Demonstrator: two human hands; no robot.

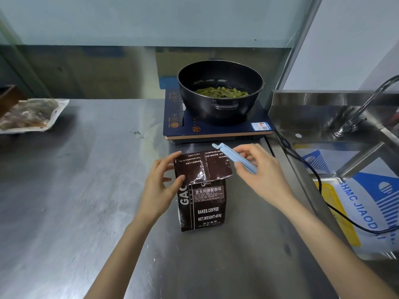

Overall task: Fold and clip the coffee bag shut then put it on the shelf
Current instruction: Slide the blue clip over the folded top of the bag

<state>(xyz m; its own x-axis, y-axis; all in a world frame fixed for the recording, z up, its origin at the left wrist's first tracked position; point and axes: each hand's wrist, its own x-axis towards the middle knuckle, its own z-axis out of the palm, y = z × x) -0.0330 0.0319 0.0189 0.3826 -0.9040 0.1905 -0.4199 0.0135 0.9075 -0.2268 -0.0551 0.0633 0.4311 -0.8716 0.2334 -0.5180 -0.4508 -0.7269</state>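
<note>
Steel counter (86,190): coffee bag (201,203) folded, flap pinched by my left hand (160,184); right hand (262,169) holds blue clip (234,156), unclipped, unshelved.

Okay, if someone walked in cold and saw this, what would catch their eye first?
Probably the dark brown coffee bag standing mid-counter, its top folded over and held by the left hand, while the right hand brings a pale blue clip toward it. Behind it, a black pot of green beans sits on an induction cooker.
</note>
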